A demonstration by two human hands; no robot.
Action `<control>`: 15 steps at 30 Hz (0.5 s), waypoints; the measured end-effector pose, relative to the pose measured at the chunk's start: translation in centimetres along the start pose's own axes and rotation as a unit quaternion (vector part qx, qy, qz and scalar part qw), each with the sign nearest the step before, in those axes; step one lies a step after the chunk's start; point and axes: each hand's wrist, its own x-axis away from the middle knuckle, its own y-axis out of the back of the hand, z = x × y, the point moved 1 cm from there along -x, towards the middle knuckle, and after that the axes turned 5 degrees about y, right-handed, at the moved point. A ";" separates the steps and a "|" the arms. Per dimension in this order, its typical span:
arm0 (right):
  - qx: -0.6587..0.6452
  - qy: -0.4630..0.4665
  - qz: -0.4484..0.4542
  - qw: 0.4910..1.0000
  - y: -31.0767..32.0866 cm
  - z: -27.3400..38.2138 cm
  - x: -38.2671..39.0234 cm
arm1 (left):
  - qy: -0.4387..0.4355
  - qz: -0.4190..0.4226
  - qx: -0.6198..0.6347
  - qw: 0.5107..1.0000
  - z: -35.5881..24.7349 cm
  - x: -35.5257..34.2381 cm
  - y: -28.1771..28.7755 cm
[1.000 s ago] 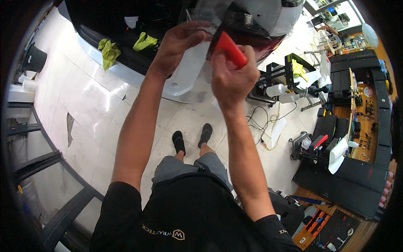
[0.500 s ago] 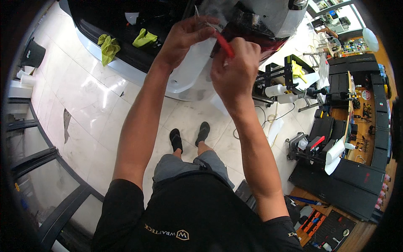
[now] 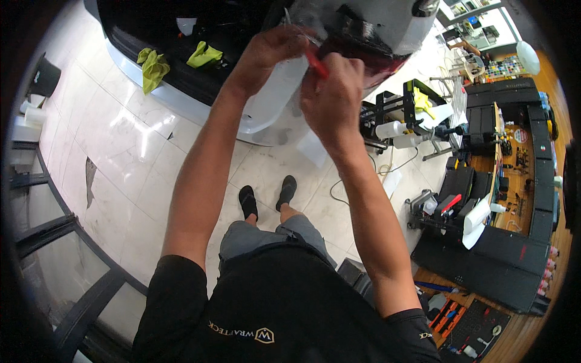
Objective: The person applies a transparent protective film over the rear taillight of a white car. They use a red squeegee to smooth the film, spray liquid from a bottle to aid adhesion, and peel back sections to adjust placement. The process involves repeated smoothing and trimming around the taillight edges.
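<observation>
At the corner of a light-coloured car, my right hand is closed round a slim red tool, its kind partly hidden by the fingers. The tool points up and left toward my left hand. With thumb and fingers together, my left hand pinches a thin strip of clear film; its lower end is lost among the fingers. Wrinkled clear film lies over the bodywork beside a dark red tail light. Below my hands curves the pale bumper.
Two yellow-green cloths lie along the dark opening's sill. To the right stands a black cart with white spray bottles. Behind it are a workbench and cables. A black bucket is at far left.
Both hands have shifted slightly, the right one a little leftward with the red tool. The left hand keeps its pinch. The whole view has moved slightly.
</observation>
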 end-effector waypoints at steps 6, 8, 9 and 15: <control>-0.085 -0.117 0.003 0.989 2.3 0.0 0.3 | -0.003 -0.011 -0.066 0.998 -0.9 0.7 0.2; -0.074 -0.121 -0.004 0.990 2.7 0.0 -0.2 | 0.010 -0.044 -0.049 0.998 -0.8 1.1 0.1; -0.080 -0.114 -0.002 0.990 2.4 -0.1 -0.6 | 0.017 -0.061 -0.041 0.997 -0.8 1.3 0.1; -0.014 -0.072 -0.004 0.997 0.5 0.5 1.7 | 0.055 -0.207 -0.141 0.967 -0.7 7.5 0.1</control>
